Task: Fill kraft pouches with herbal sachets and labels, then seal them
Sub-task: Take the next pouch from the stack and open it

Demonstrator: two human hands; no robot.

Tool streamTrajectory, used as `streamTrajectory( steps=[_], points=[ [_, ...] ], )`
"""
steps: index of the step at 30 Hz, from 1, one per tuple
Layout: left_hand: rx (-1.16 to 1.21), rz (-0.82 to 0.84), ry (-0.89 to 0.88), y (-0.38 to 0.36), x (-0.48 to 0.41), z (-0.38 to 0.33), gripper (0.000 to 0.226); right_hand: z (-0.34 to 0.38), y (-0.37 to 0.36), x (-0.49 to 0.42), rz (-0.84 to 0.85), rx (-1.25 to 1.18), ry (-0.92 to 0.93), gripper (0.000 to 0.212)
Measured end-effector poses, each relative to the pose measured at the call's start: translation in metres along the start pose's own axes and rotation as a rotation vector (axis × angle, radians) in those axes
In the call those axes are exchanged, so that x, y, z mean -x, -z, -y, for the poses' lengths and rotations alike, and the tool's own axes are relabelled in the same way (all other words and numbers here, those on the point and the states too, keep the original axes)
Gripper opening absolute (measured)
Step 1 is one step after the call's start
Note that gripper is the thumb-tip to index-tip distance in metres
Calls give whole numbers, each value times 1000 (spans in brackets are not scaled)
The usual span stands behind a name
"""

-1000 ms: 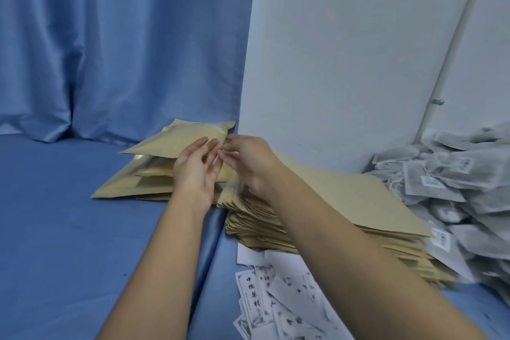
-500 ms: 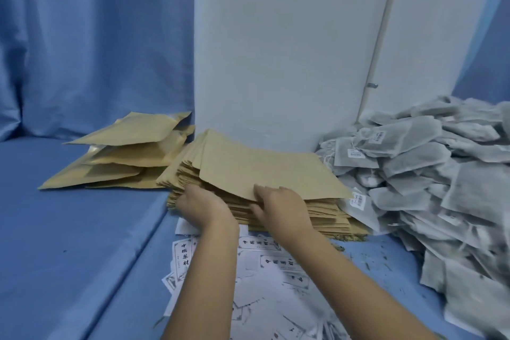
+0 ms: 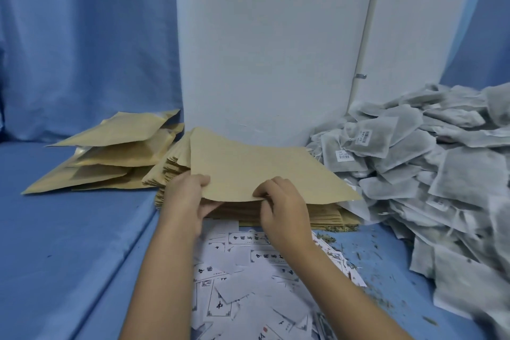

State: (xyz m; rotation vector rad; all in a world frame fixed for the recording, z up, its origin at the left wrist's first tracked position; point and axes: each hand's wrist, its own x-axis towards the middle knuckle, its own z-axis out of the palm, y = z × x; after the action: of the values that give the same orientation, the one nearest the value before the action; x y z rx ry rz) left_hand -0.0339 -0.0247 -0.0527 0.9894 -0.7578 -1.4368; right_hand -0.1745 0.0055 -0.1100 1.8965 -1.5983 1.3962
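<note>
Kraft pouches, empty and flat, lie in a thick stack in the middle of the table, which is covered with blue fabric. Behind the table hangs a blue curtain, and a white panel stands upright directly behind the stack.

On the right side a big heap of grey sachets covers the table and touches the right end of the stack. Some of them carry small white tags with barcodes. On the left part of the table several filled pouches lie one over another, just beside the stack, and they look puffed. In front of the stack, white labels with black printed characters are scattered in a loose pile.

The top pouch is the one in the hands. Its long axis seems to run from left to right across the view, with one long edge toward the panel and the other toward the person. The far edge rests on the stack, while the near edge is raised and a dark gap shows under it.

The left hand has its grip closed on the near left corner, thumb on top and fingers below. The right hand pinches the near edge at about its middle, with curled fingertips on the upper face. Small dry herb crumbs lie on the table between the labels and the sachets.
</note>
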Motion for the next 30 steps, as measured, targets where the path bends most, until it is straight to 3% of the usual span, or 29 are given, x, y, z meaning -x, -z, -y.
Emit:
streamTrajectory(
  steps=[2, 5, 10, 13, 16, 21, 30],
  points=[
    [-102, -52, -207, 0, 2, -2, 36, 0, 0, 2, 7, -45, -2, 39],
    [-240, -113, -586, -6, 8, -4, 41, 1, 2, 8, -30, -75, -61, 45],
    [-439, 168, -966, -25, 18, 12, 52, 4, 5, 13, 16, -217, -256, 41],
    [-896, 309, -1089, -27, 14, 22, 60, 4, 7, 14, 7, -407, -417, 41],
    [-1283, 396, -983, -28, 10, 31, 56, 2, 9, 12, -50, -713, -646, 33],
    [-1430, 534, -723, -29, 10, 44, 40, -2, 15, 7, -221, -1439, -1057, 18],
    [-1383, 501, -650, -31, 9, 47, 35, -8, 18, 10, -227, -1526, -1113, 22]
  ],
)
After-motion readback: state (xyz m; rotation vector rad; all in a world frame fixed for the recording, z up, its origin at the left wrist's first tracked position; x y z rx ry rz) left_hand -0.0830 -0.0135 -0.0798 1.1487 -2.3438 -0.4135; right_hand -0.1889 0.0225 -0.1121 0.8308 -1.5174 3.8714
